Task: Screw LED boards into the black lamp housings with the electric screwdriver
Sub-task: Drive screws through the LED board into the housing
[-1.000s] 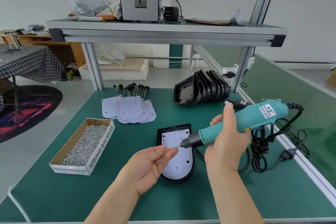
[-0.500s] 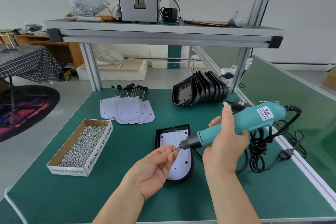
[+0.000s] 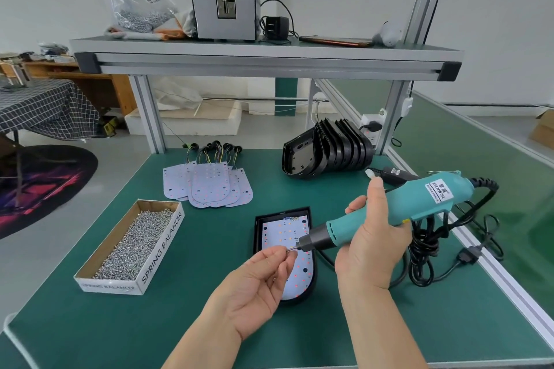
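Box [image 3: 129, 249] of loose screws far left, in easy left-hand reach; one box. Spare boards [image 3: 209, 186] fanned behind it, four or five, overlap hides the exact count. Left hand [image 3: 254, 287] pinches what looks like a screw [image 3: 290, 251] between thumb and forefinger, probably loading it onto the bit. Under it one housing [image 3: 257, 237] lies flat at front centre, one board [image 3: 278, 231] seated inside. Empty housings [image 3: 326, 150] nested at the back, about seven. Right hand [image 3: 368, 249] is wrapped around the single screwdriver [image 3: 419, 198], tilted down-left.
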Available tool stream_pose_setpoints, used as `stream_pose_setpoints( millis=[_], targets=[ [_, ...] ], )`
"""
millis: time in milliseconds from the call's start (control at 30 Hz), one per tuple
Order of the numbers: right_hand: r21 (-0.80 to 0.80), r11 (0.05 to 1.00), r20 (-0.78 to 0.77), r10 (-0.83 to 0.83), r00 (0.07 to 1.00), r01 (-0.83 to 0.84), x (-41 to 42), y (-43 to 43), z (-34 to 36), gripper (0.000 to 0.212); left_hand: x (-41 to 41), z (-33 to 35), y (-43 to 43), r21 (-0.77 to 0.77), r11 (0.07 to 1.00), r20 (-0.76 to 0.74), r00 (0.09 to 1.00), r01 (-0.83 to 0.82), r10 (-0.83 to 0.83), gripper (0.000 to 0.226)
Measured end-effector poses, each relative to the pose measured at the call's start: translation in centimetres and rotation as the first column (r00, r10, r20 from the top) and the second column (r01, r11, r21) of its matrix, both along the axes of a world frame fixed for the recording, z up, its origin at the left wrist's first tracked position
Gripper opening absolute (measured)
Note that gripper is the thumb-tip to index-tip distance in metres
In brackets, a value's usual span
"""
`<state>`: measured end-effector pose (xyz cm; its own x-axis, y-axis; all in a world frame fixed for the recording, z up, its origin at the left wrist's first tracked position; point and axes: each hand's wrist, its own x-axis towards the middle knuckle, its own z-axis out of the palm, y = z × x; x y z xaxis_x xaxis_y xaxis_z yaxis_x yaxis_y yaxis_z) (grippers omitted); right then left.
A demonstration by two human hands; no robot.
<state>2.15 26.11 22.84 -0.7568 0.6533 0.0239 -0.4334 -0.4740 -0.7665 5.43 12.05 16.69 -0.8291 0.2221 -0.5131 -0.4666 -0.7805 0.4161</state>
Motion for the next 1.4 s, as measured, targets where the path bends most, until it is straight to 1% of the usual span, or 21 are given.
stream_pose_setpoints(
  millis=[100,200,300,367,433,533,600,667,700,733,767,800,833,867,967,1000,1100,1167,1233,1300,1400],
  targets=[
    [0.008,1.0,-0.002,-0.013,1.0,0.013,0.0,0.0,0.0,0.02,0.1,0.1,0.3,0.004,1.0,0.003,1.0,-0.021,0.021,0.018],
    [0.01,1.0,-0.009,-0.021,1.0,0.022,-0.1,-0.1,0.1,0.019,0.2,0.1,1.0,0.001,0.997,-0.008,0.997,-0.08,0.08,0.03],
    [0.015,1.0,-0.003,-0.022,1.0,0.022,-0.2,-0.1,0.3,0.019,0.3,0.0,1.9,0.002,0.988,-0.054,0.986,-0.155,0.155,0.032],
    [0.012,1.0,0.007,-0.018,1.0,0.018,-0.3,0.0,0.4,0.018,0.3,-0.1,2.3,-0.014,0.982,-0.104,0.977,-0.189,0.186,0.029],
    [-0.011,1.0,0.009,-0.021,1.0,0.021,-0.4,0.1,0.5,0.012,0.2,-0.1,2.6,-0.031,0.98,-0.157,0.97,-0.194,0.187,0.023],
    [-0.028,0.999,0.006,-0.022,1.0,0.022,-0.7,0.5,0.4,0.017,0.3,-0.2,2.4,-0.071,0.982,-0.231,0.96,-0.176,0.155,0.019],
    [-0.044,0.999,-0.004,-0.014,1.0,0.014,-0.8,0.7,0.4,0.018,0.4,-0.2,1.9,-0.123,0.981,-0.276,0.955,-0.148,0.11,0.023],
    [-0.054,0.999,-0.016,-0.007,1.0,0.006,-0.9,0.9,0.5,0.019,0.0,-0.2,0.8,-0.236,0.958,-0.3,0.95,-0.161,0.085,0.034],
    [-0.051,0.999,-0.025,-0.003,1.0,0.002,-0.9,1.0,0.5,0.019,-0.4,-0.4,0.0,-0.33,0.924,-0.298,0.95,-0.194,0.093,0.037],
    [-0.044,0.999,-0.033,-0.002,0.999,0.0,-1.1,1.1,0.6,0.019,-1.1,-0.7,-1.0,-0.451,0.861,-0.284,0.952,-0.236,0.112,0.037],
    [-0.032,0.999,-0.042,-0.005,0.999,0.004,-1.2,1.2,0.6,0.018,-2.0,-1.2,-2.2,-0.589,0.762,-0.257,0.957,-0.268,0.138,0.036],
    [-0.014,1.0,-0.049,-0.008,0.999,0.008,-1.4,1.3,0.6,0.018,-2.9,-1.8,-3.4,-0.728,0.633,-0.218,0.964,-0.265,0.152,0.036],
    [0.009,1.0,-0.057,-0.007,0.998,0.008,-1.4,1.3,0.5,0.018,-3.8,-2.3,-4.5,-0.833,0.508,-0.173,0.975,-0.22,0.139,0.039],
    [0.04,0.999,-0.062,-0.001,0.998,0.003,-1.5,1.2,0.5,0.017,-4.5,-2.7,-5.1,-0.899,0.414,-0.121,0.989,-0.146,0.087,0.045],
    [0.159,0.987,-0.069,0.041,0.997,-0.03,-1.7,0.6,0.0,0.022,-5.8,-3.3,-4.8,-0.968,0.236,0.044,0.986,0.082,-0.161,0.056],
    [0.193,0.981,-0.071,0.051,0.996,-0.037,-1.8,0.4,-0.3,0.022,-6.2,-3.4,-4.3,-0.975,0.187,0.079,0.974,0.12,-0.214,0.061],
    [0.309,0.95,-0.077,0.068,0.995,-0.041,-2.2,0.0,-1.2,0.023,-7.4,-3.6,-3.0,-0.988,0.075,0.108,0.949,0.136,-0.296,0.069],
    [0.387,0.92,-0.075,0.09,0.993,-0.054,-2.4,-0.1,-2.0,0.024,-7.8,-3.7,-2.5,-0.983,0.081,0.132,0.934,0.168,-0.331,0.058],
    [0.454,0.888,-0.061,0.116,0.991,-0.076,-2.5,0.0,-2.8,0.027,-8.0,-3.8,-2.1,-0.965,0.161,0.136,0.922,0.206,-0.362,0.041],
    [0.503,0.86,-0.041,0.126,0.991,-0.088,-2.5,0.1,-3.5,0.032,-8.1,-3.9,-1.8,-0.95,0.233,0.112,0.923,0.208,-0.369,0.045],
    [0.538,0.838,-0.018,0.122,0.992,-0.093,-2.6,0.2,-4.3,0.034,-8.1,-3.9,-1.5,-0.942,0.272,0.091,0.928,0.199,-0.361,0.06]
  ],
)
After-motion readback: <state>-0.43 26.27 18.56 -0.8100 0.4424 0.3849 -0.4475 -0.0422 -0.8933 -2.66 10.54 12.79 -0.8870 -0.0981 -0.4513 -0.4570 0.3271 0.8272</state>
